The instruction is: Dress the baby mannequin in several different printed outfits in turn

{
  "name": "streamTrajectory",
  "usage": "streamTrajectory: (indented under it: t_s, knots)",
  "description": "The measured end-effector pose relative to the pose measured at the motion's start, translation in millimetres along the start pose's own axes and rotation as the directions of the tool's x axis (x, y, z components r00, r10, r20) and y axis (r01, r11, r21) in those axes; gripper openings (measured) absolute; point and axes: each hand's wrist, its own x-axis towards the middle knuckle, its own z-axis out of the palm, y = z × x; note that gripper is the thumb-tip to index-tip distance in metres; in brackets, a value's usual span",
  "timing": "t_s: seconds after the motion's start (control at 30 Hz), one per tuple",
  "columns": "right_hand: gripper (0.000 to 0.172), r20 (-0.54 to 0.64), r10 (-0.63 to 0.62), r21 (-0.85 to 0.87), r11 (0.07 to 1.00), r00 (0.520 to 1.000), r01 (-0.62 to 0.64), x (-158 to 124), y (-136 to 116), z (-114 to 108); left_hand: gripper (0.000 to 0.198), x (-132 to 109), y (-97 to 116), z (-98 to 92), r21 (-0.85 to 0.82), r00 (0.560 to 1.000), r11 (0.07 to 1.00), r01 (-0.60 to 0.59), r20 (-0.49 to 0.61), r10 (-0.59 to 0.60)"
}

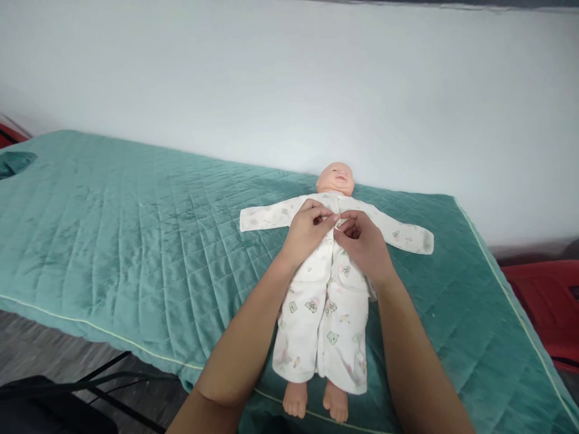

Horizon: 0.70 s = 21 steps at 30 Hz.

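Pinching the printed top (313, 265) at mid-chest, left hand (309, 228) and right hand (364, 242), nearly closed, both grip cloth! The doll (335, 175) lies near the bench's (136, 229) right end, feet (295, 399) at the near edge; level, lightly taut fabric should help.

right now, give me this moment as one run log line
left hand: fingertips pinching front of white top | right hand: same | doll: on its back, sleeves spread | under it: green quilted cover
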Motion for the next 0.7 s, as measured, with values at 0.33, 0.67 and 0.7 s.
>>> streamTrajectory:
  t_s: [0.33,0.67,0.7]
  knots:
    - [0.042,0.028,-0.019,-0.071,0.997,0.999,0.02,-2,-3,1,0.004,1,1,-1.4,0.015,0.997,0.997,0.076,-0.023,-0.075]
    - [0.024,-0.033,-0.01,0.238,0.971,0.999,0.018,3,10,1,0.003,0,-4,-4.8,0.028,0.999,0.999,0.039,-0.022,-0.038]
    - [0.024,-0.046,-0.005,0.24,0.971,0.999,0.015,4,10,1,0.005,0,-4,-4.9,0.03,0.999,0.999,0.03,-0.026,-0.029]
